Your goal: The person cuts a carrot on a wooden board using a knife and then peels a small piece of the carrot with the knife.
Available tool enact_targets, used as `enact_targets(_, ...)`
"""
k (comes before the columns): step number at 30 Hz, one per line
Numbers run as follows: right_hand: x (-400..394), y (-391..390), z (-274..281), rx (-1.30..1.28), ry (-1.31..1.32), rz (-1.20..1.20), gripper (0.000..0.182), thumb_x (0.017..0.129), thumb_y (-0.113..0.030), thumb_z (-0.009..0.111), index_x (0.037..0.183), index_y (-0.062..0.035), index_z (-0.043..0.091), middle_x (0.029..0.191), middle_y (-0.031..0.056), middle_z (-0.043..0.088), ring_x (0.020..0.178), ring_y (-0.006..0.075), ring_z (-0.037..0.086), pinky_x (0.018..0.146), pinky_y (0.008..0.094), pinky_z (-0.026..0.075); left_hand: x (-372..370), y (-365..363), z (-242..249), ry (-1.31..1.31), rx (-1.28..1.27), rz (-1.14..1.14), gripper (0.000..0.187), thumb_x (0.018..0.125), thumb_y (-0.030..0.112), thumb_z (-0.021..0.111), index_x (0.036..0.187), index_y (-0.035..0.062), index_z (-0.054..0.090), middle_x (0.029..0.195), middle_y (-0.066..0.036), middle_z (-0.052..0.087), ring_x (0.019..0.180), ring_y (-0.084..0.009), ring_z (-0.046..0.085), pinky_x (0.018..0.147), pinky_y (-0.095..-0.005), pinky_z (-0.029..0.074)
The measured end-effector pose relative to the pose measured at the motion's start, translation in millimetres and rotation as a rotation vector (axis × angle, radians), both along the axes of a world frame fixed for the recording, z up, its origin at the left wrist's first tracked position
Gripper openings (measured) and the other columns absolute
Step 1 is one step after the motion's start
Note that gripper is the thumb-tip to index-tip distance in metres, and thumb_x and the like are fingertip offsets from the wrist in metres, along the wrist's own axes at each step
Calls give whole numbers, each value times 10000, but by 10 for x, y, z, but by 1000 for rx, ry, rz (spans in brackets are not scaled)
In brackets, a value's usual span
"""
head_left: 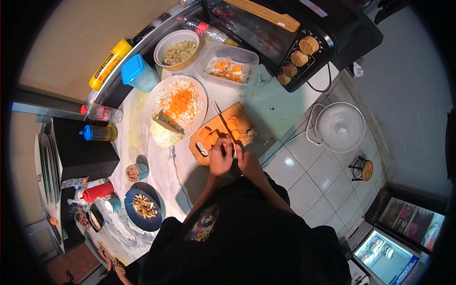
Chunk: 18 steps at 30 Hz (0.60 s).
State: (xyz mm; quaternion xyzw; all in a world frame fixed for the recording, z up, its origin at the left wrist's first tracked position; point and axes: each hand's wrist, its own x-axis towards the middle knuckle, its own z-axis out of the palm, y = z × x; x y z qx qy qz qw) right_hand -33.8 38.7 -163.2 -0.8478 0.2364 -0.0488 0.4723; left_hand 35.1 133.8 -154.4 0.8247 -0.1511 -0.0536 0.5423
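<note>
My right hand (247, 160) is closed around the handle of a kitchen knife (222, 115), whose blade points away from me across a wooden cutting board (197, 145). Close beside it, my left hand (221, 156) has its fingers bent and pressed together near the base of the blade; what they pinch is hidden. Orange carrot pieces (205, 133) lie by the left fingertips. On the other side of the blade are carrot slices (232, 123). A small dark-rimmed piece (251, 132) sits at the board's right edge.
Beyond the board stand a plate (151, 102) with shredded carrot (183, 101) and a cabbage wedge (165, 133), a plastic container (221, 53), a bowl (159, 47) and a toaster oven (304, 52). A dark plate (130, 216) is at left. Another person's hands (113, 266) show lower left.
</note>
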Motion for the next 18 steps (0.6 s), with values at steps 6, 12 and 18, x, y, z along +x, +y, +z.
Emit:
enact_targets(6,-12,-9,-6,50,46,5,585,1011,-347,412,667,94,583,624,314,548,654,479,592,552,508,447,5,29,11,26,9,-52,166,965,138,510,904,-12,545,666,-133,590,591,-222,568,549,-324,439)
enact_targets(12,-14,-3,59,84,3,-18,595,1011,-359,409,664,98,565,616,326,527,662,491,580,564,512,425,29,0,227,94,66,-84,163,969,128,488,900,-15,526,716,-205,597,672,-376,618,609,-394,474)
enact_targets(18,-14,-17,50,82,27,-23,594,1010,-357,414,660,98,564,617,326,531,670,491,581,576,514,433,41,7,157,70,66,-106,199,987,147,457,891,-18,513,696,-214,576,656,-397,601,595,-419,460)
